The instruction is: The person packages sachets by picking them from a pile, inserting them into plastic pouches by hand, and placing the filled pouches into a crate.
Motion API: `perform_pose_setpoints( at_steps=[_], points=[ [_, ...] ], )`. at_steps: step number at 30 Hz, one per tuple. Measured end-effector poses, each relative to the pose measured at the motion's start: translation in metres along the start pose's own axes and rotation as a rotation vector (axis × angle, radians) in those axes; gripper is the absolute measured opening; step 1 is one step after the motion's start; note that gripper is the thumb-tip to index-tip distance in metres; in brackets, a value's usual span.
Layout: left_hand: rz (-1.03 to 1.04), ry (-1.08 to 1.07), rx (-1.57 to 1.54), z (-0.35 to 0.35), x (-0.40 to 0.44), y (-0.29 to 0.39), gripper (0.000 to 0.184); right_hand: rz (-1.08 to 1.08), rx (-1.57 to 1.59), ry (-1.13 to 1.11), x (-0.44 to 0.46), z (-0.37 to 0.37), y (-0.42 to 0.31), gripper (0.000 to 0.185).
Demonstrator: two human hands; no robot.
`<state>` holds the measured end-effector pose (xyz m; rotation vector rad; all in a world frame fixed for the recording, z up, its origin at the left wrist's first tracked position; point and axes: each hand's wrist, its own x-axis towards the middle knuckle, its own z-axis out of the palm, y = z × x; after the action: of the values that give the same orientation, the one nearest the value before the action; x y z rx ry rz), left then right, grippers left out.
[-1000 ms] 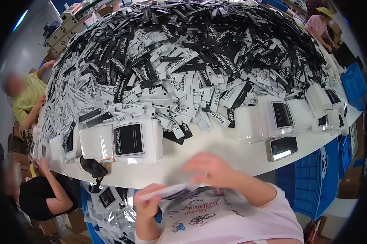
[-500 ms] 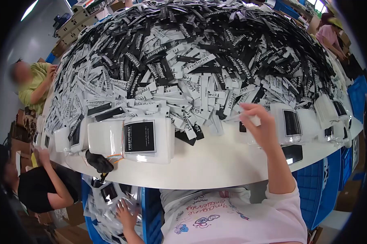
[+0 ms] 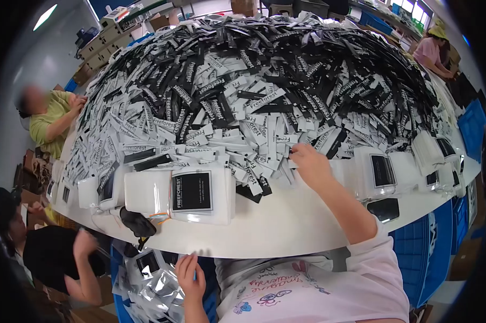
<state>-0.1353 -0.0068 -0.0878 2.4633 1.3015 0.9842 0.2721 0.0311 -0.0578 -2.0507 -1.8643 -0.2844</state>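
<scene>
A large heap of slim black and white sachets (image 3: 264, 99) marked "Freeforest" covers the table. My right hand (image 3: 312, 166) is at the heap's near edge, fingers bent in a pinch among the white sachets; whatever lies between the fingertips is hidden. Just past the table's front edge, my left hand (image 3: 191, 280) is raised with fingers apart and nothing visible in it. Below and beside it, a blue crate (image 3: 210, 280) holds clear pouches (image 3: 159, 285) with black labels. A banded stack of clear packaging bags (image 3: 146, 191) with a black "FREEFOREST" label lies on the table, left of centre.
Beside the banded stack lies a black object (image 3: 138, 222), perhaps a tape dispenser. More bag stacks (image 3: 383, 171) and a dark phone-like slab (image 3: 383, 209) sit at right. Blue crates (image 3: 423, 253) stand below the table. Other people work at left (image 3: 51, 121) and far right (image 3: 430, 54).
My right hand has moved left and onto the sachets. My left hand has risen from the pouches in the crate toward the table edge. The camera view has shifted slightly.
</scene>
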Motion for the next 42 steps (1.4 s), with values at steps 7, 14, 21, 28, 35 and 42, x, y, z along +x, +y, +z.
perform_pose_setpoints(
  at_steps=[7,14,21,28,35,42],
  points=[
    [0.013,0.028,-0.068,0.007,0.008,0.013,0.028,0.172,0.576,0.436,0.000,-0.051,0.001,0.006],
    [0.101,-0.029,-0.245,0.030,0.022,0.036,0.023,0.138,1.082,0.667,-0.068,-0.045,-0.026,0.009],
    [0.261,-0.203,-0.365,0.050,0.027,0.045,0.033,0.054,1.006,0.888,-0.095,-0.036,-0.058,0.024],
    [0.279,-0.204,-0.385,0.053,0.033,0.062,0.028,0.057,0.881,0.534,-0.120,-0.004,-0.068,0.021],
    [0.294,-0.191,-0.344,0.062,0.026,0.055,0.023,0.666,0.949,0.248,-0.136,-0.021,-0.062,0.008],
    [0.224,-0.214,-0.370,0.067,0.029,0.058,0.022,0.973,0.749,1.161,-0.160,-0.175,0.133,0.017]
  ],
)
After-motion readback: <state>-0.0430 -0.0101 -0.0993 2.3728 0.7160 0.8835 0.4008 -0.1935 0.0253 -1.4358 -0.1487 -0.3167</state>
